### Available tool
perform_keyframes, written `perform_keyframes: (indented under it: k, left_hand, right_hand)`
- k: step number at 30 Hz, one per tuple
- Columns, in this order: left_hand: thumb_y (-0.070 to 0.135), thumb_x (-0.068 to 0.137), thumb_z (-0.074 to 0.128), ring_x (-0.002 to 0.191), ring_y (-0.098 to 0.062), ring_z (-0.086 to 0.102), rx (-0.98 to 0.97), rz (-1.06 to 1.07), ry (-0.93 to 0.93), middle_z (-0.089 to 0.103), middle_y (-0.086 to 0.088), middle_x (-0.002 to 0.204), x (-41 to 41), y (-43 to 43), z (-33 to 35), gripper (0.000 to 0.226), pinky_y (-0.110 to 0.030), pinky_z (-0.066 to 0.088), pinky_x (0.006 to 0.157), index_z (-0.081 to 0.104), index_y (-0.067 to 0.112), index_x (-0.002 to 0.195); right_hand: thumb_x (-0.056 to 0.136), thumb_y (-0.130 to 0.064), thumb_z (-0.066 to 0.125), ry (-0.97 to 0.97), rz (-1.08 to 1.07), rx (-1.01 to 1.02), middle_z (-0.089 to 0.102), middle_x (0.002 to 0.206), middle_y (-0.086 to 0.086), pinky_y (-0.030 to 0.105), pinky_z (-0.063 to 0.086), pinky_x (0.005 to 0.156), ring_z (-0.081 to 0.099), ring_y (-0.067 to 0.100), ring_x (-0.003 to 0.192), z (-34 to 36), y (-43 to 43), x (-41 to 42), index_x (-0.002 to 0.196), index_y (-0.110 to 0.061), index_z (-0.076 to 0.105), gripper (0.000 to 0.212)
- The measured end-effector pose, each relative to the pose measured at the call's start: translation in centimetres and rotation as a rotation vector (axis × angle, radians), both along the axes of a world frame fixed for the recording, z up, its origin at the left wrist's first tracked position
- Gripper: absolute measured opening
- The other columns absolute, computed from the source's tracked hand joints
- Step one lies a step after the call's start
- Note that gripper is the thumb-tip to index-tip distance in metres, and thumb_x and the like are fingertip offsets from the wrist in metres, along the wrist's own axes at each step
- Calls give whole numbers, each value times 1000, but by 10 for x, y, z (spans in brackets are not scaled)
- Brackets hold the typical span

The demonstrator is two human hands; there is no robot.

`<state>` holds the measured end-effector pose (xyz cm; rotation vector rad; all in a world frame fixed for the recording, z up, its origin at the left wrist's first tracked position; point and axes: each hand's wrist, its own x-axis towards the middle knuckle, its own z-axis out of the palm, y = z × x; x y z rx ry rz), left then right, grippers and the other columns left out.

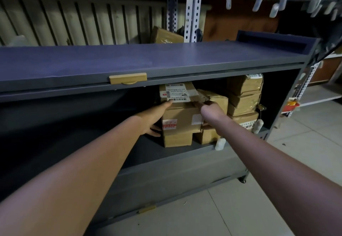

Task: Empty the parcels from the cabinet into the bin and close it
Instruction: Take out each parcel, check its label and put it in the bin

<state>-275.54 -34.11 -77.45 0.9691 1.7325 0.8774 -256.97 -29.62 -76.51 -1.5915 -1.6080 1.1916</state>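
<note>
While your left hand (154,120) lies flat, fingers straight, against the left side of the middle box (182,118), your right hand (211,111) sits at its top right corner with fingers bent. Whether they truly hook the edge I cannot tell. The parcels (244,95) are stacked in the right half of the cabinet (166,163); the bin is out of view.

The risk as I judge it: if you pull the middle box, the top box (193,92) resting on it may slide off, and the tilted box (212,99) beside it could drop (a flat palm holds little once a stack shifts). The door (74,87) also sits close above your wrists.

The white label (175,92) shows barcodes, but its print is too small to read. The red-and-white sticker (169,124) is likewise illegible, and no brand shows.
</note>
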Motion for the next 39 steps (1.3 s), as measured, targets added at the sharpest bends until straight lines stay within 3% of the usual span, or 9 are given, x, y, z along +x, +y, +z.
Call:
perform_keyframes:
  k: [3,5,7,11,15,18,28,32,39]
  left_hand:
    - [80,79,53,104,-29,66,3,5,-32,66,-7,119,-6,-22,1,67,-46,56,92,57,31,123]
    - [81,77,54,102,-28,67,5,36,-43,69,-9,115,-10,-43,4,70,-44,56,92,58,28,122]
    - [77,79,56,99,-27,69,24,77,-62,72,-9,108,-15,-69,7,65,-44,56,93,60,25,117]
    - [69,87,55,103,-28,66,49,142,-86,69,-7,110,-27,-132,12,60,-49,53,96,53,23,126]
    - [65,91,51,102,-25,63,95,193,-94,60,2,112,-31,-200,4,62,-53,51,97,27,42,144]
    - [61,94,50,99,-21,63,94,232,-90,58,6,112,-31,-248,-9,54,-51,52,95,27,49,141]
    - [53,89,63,107,-18,65,176,318,-172,61,4,126,-45,-331,-54,58,-44,56,90,31,50,137]
    - [49,89,65,109,-20,67,213,393,-268,66,8,121,-53,-342,-69,41,-52,53,97,42,54,121]
    - [39,87,69,105,-20,66,261,459,-363,68,5,115,-65,-346,-69,42,-51,55,92,42,47,118]
  right_hand:
    - [99,-32,46,16,44,51,63,113,12,49,54,94,63,28,100,3,-24,-8,117,-8,54,31]
    - [90,-49,49,40,61,81,62,121,12,51,53,95,63,27,104,7,-47,-13,134,-8,47,60]
    - [75,-64,48,59,64,123,62,124,9,52,53,95,62,29,110,5,-69,-17,132,-15,50,75]
    - [78,-61,50,97,59,179,68,112,1,49,54,91,64,27,102,-1,-123,-25,113,-27,61,50]
    - [90,-48,60,191,87,162,70,107,1,45,55,90,66,22,98,-19,-182,-34,107,-26,61,28]
    - [95,-40,60,249,142,119,67,100,-5,47,57,87,67,19,96,-42,-219,-40,102,-31,57,13]
    - [65,-64,61,300,246,81,71,96,-9,45,58,83,69,14,90,-80,-278,-56,100,-31,62,49]
    - [81,-44,68,353,258,108,68,101,-10,38,56,83,66,14,95,-88,-286,-66,109,-25,62,34]
    - [68,-37,74,516,279,33,68,107,-6,41,52,97,64,18,107,-106,-291,-79,105,-28,61,40]
